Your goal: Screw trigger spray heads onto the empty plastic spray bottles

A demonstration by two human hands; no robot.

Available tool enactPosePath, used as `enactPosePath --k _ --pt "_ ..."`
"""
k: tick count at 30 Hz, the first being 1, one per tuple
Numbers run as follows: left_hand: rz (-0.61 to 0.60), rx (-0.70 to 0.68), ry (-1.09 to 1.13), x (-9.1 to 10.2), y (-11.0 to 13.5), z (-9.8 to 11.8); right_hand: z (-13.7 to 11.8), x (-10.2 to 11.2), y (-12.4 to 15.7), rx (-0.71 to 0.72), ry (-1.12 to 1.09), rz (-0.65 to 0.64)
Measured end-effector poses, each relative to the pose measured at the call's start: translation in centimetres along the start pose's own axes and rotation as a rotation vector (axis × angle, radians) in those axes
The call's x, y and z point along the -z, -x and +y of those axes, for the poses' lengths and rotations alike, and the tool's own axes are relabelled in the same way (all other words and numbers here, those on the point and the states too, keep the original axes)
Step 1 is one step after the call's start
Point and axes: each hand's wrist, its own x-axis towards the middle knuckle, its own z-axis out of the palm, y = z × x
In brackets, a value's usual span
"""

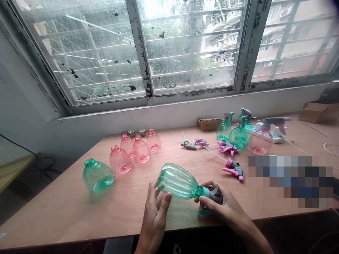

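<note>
A clear green spray bottle (177,181) lies on its side in the air above the table's near edge, its base toward the left. My left hand (156,208) cups the base end, thumb in front and fingers behind. Around the grey and teal trigger sprayer head (214,194) at the neck, my right hand (225,204) is closed. Part of the teal trigger shows below that hand. To the left stands an open green bottle (96,176) without a sprayer head. Several open pink bottles (121,160) are grouped behind it.
Loose pink and grey sprayer heads (235,170) lie right of centre, with a grey and teal one (189,145) farther back. Green spray bottles (238,137) and a pink one (261,141) stand back right. A cardboard piece (209,124), white power strip (278,135) and cables are behind.
</note>
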Motion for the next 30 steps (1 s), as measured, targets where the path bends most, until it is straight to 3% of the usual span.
enactPosePath --k 9,15,30 --pt "0.003 0.014 -0.020 0.1 0.0 0.0 0.4 0.1 0.0 -0.057 0.004 -0.082" --pt "0.007 -0.012 -0.014 0.3 -0.3 -1.0 -0.1 -0.1 0.0 -0.010 0.068 -0.006" --pt "0.018 -0.039 -0.023 0.7 -0.3 -1.7 0.8 0.1 -0.3 0.029 -0.036 0.106"
